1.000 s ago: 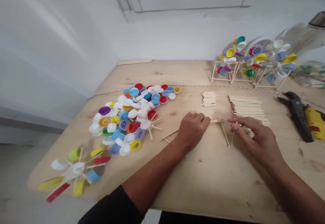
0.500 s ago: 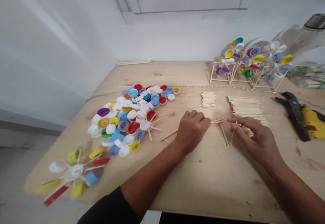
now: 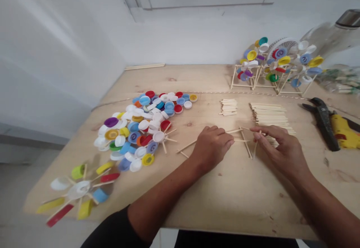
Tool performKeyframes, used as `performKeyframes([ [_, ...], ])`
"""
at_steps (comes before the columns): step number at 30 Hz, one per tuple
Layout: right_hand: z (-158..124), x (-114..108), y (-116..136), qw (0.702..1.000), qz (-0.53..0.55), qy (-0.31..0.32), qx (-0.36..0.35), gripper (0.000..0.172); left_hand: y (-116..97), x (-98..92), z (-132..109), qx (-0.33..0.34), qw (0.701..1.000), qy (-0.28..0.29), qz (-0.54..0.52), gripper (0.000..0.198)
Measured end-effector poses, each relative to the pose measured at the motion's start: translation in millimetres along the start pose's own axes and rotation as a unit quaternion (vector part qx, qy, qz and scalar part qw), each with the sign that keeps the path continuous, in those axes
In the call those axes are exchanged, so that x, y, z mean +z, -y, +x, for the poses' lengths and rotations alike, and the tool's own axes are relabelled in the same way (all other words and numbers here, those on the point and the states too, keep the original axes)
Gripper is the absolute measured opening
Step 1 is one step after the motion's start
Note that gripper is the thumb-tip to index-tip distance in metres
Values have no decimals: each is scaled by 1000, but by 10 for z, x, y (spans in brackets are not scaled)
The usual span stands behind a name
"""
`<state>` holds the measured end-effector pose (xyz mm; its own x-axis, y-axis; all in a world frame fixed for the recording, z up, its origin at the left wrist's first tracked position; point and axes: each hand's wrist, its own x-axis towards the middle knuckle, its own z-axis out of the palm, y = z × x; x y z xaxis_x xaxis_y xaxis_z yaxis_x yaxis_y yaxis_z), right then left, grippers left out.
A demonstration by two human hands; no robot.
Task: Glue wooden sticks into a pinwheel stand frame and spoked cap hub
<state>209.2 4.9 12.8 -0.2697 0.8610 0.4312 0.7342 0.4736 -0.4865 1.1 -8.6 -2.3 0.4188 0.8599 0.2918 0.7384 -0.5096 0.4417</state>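
Caps [image 3: 140, 128] in white, blue, red, yellow and purple spread to the left of the stack of long sticks [image 3: 270, 114], our landmark on the tabletop [image 3: 225, 203]. Just left of that stack we see a bundle of short sticks [image 3: 228, 107]; right of it lies a black tool [image 3: 323, 122] with a yellow tool [image 3: 344, 130] close by. Behind it stand cap pinwheels [image 3: 277, 61], with a fan grille [image 3: 284, 44] beyond them and a clear bottle [image 3: 323, 38] farther right. Well to the left and nearer us than the stack, a large cap wheel [image 3: 79, 190] reaches the tabletop's edge. Our right hand [image 3: 281, 146] partly covers the stack's near end.

We find the sticks slim, straight and pale, like bare wood; the caps are round, rimmed and smooth, seemingly plastic. The tabletop is pale wood with dark knots.

At the near left of the stack lies the stick frame [image 3: 246, 144], between our hands. Our left hand [image 3: 211, 146] has its grip folded closed on sticks that jut out toward the stack; its back hides the fingertips. Our right grip is narrow, thumb and finger pinching a thin stick [image 3: 255, 148].
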Motion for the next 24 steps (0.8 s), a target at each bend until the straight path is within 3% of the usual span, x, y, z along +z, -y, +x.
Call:
performKeyframes([
  [24, 12, 8, 14, 1000, -12, -10, -15, 18, -96, -52, -73, 41, 995, 86, -6, 21],
])
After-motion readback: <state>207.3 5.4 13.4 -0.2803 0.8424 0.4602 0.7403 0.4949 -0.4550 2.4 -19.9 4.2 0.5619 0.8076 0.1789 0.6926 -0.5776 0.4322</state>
